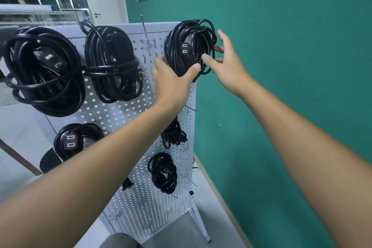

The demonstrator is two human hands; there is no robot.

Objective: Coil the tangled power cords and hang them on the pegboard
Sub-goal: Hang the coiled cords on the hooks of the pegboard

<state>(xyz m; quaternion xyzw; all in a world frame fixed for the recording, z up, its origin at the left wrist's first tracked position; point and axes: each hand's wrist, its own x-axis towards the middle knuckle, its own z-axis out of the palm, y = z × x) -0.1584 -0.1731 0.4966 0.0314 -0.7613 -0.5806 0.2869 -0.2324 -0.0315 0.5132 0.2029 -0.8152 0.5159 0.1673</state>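
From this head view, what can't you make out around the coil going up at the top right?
- Hook under the top-right cord coil: hidden by the coil itself, so seating is unknown.
- Left hand fingertips: behind the coil.
- Right hand grip: fingers partly behind the cords.
- Lower-left coil: partly covered by the left forearm.
- Pegboard left side: cut off by coils.

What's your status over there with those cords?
Left hand cradles coil at pegboard top right. Right hand open, fingers touching it. Nothing blocking.

Both hands (171,80) (225,62) cup black cord coil (190,46) – top right of pegboard (128,119).
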